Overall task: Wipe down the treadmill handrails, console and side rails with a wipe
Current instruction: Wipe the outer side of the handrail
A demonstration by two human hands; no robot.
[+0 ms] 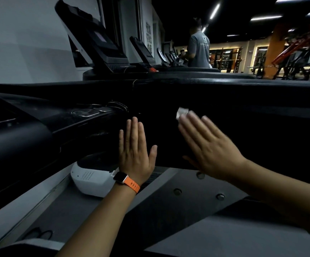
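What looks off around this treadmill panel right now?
Nothing looks spilled or broken. The wipe is only a small crumpled wad poking out beyond the right hand, not spread under its palm.

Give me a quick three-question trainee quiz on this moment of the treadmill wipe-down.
1. True or false: the white wipe shows just beyond the fingertips of the right hand.
2. Which wrist wears the orange-strapped watch? A: left. B: right.
3. Fill in: the fingers of the left hand are ____ (straight or curled).

Key: 1 true; 2 A; 3 straight.
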